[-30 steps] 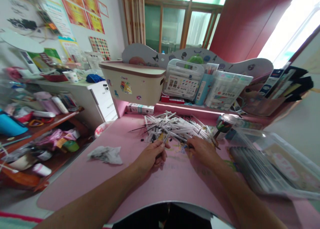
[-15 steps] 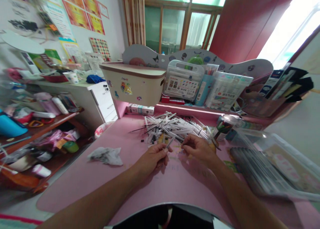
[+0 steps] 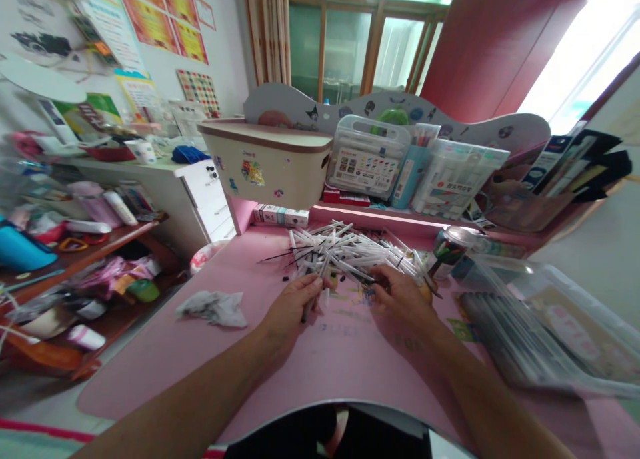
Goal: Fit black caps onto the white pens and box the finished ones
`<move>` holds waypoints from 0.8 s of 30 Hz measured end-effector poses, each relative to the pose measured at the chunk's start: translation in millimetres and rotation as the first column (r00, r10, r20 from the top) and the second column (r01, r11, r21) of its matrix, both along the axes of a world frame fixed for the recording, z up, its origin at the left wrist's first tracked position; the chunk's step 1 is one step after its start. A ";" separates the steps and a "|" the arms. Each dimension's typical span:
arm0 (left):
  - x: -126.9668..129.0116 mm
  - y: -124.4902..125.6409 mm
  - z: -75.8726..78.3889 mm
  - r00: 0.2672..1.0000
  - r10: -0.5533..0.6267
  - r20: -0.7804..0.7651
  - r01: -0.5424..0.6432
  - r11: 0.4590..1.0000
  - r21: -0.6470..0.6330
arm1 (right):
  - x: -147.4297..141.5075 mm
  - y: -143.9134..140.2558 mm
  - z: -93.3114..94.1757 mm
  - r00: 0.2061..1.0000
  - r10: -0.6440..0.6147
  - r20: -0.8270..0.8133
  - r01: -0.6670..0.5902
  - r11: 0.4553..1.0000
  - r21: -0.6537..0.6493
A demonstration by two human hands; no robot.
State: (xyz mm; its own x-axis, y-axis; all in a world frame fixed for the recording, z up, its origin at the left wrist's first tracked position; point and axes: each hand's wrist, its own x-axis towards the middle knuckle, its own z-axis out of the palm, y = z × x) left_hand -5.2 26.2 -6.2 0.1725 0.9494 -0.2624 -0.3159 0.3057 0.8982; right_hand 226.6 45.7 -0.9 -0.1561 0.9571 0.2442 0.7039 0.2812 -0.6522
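My left hand [image 3: 296,304] is closed round a slim white pen [image 3: 325,267], which leans upward with its dark end sticking out below the fingers. My right hand [image 3: 400,296] has curled fingers at the near edge of a heap of white pens [image 3: 345,245]. Its fingertips pinch the dark end of another pen [image 3: 356,269] that points back into the heap; the thumb partly hides the grip. Small dark caps lie on the pink desk [image 3: 330,372] between the hands and the heap.
A crumpled white tissue [image 3: 214,308] lies at the left. To the right are an open clear plastic box [image 3: 565,312] with grey pens and a can-shaped holder [image 3: 447,249]. A lidded cream bin [image 3: 270,169] and clear marker cases [image 3: 367,162] stand on the back shelf.
My left hand has shifted slightly left, and the pen in it stands steeper, its dark end now showing below. My right fingertips now meet a dark-ended pen at the heap.
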 end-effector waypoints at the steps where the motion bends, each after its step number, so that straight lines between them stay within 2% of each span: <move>1: 0.0 0.0 0.4 1.000 0.015 0.002 -0.015 1.000 -0.003 | 1.8 1.1 -1.1 0.998 -0.036 0.042 0.035 0.999 0.020; 5: 0.2 1.9 -1.0 0.999 0.037 0.029 -0.037 0.999 0.002 | 6.5 3.2 -5.6 0.990 -0.076 0.118 0.071 0.996 0.053; 12: -1.5 5.3 -3.7 0.992 0.120 0.037 -0.121 0.993 0.015 | 1.8 0.7 -7.1 0.957 0.094 0.275 -0.110 0.993 0.044; 15: -1.5 5.8 -2.3 0.985 0.157 0.069 -0.157 0.988 -0.005 | 0.1 0.7 -8.4 0.913 0.098 0.397 -0.109 0.994 0.007; 19: -1.6 7.9 -3.2 0.975 0.192 0.116 -0.193 0.981 -0.003 | 0.3 1.2 -12.6 0.840 0.000 0.543 -0.022 0.999 0.034; 24: -2.1 9.8 -6.7 0.970 0.201 0.138 -0.199 0.980 -0.024 | 6.2 5.8 -18.5 0.841 -0.206 0.501 0.123 0.973 0.194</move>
